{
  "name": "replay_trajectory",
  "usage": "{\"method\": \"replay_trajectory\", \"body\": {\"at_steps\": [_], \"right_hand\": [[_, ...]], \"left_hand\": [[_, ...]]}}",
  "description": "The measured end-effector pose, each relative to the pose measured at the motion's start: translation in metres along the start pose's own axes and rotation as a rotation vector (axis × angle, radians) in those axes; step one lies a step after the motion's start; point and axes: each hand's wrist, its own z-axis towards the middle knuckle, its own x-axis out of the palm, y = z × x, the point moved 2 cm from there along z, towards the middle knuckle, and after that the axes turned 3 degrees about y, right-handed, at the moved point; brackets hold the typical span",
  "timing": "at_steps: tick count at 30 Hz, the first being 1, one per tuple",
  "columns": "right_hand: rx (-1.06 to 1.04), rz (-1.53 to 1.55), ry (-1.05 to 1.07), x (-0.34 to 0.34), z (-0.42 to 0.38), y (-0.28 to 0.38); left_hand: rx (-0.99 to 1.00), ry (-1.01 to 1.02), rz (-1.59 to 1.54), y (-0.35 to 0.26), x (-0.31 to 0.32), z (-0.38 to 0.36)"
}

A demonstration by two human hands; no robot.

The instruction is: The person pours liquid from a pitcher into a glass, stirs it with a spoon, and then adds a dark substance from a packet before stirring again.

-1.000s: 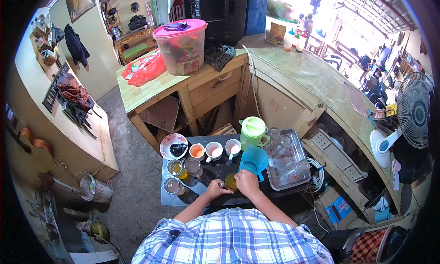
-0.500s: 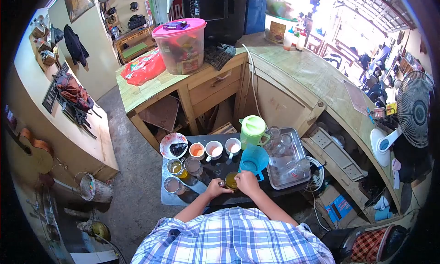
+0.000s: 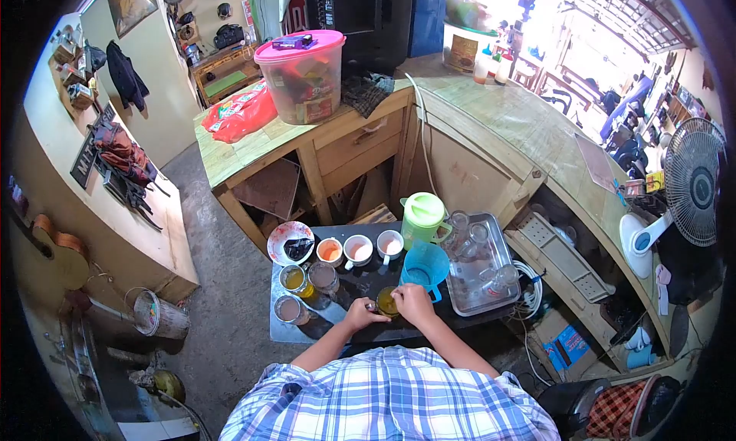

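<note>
A glass mug of yellow-green drink (image 3: 388, 303) stands on the dark low table (image 3: 353, 288) right in front of me. My left hand (image 3: 362, 316) is closed on its left side, at the handle. Over the rim on the right, my right hand (image 3: 414, 304) is pinched shut; what its fingers hold is hidden. A blue pitcher (image 3: 425, 265) stands just beyond that hand. Left of my hands are another mug of yellow drink (image 3: 294, 278) and two glass mugs with dull brownish contents, a far one (image 3: 323, 278) and a near one (image 3: 289, 310).
Three cups, one orange inside (image 3: 330, 250) and two white (image 3: 358, 249) (image 3: 389, 244), line the far side. A patterned bowl (image 3: 280, 242) holds a dark packet. Beside the green lidded pitcher (image 3: 423, 215), a metal tray (image 3: 460, 291) carries several upturned glasses. A wooden counter (image 3: 491, 104) curves behind.
My right hand has shifted very slightly at the mug's rim. My left hand keeps its hold, and the other things stand where they were.
</note>
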Motion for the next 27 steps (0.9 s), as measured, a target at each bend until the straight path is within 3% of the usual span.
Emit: {"method": "replay_trajectory", "body": {"at_steps": [3, 5, 8, 11, 14, 18, 21, 23, 27], "right_hand": [[0.0, 0.061, -0.13, -0.002, 0.001, 0.002], [0.001, -0.08, 0.019, 0.008, -0.001, -0.005], [-0.036, 0.121, -0.107, -0.001, 0.0, 0.003], [0.02, -0.105, -0.018, 0.008, 0.0, -0.003], [-0.057, 0.067, -0.05, 0.001, 0.001, 0.001], [-0.038, -0.023, -0.1, 0.004, 0.001, 0.0], [-0.06, 0.007, 0.014, 0.004, 0.002, -0.001], [-0.09, 0.042, -0.121, -0.002, 0.002, 0.007], [-0.029, -0.125, 0.1, 0.005, 0.005, 0.001]], "left_hand": [[0.014, -0.007, -0.102, -0.006, -0.001, -0.002], [0.056, -0.013, -0.1, -0.007, -0.001, -0.002], [0.045, 0.002, -0.043, -0.008, -0.003, -0.002], [0.079, 0.006, -0.118, -0.003, 0.001, -0.001], [0.032, 0.032, -0.044, 0.005, 0.003, 0.001], [0.017, 0.041, -0.034, 0.012, 0.006, 0.003], [0.061, 0.01, -0.135, 0.021, 0.01, 0.007], [0.042, 0.02, -0.113, 0.025, 0.012, 0.008], [0.053, 0.001, -0.15, 0.015, 0.009, 0.004]]}}
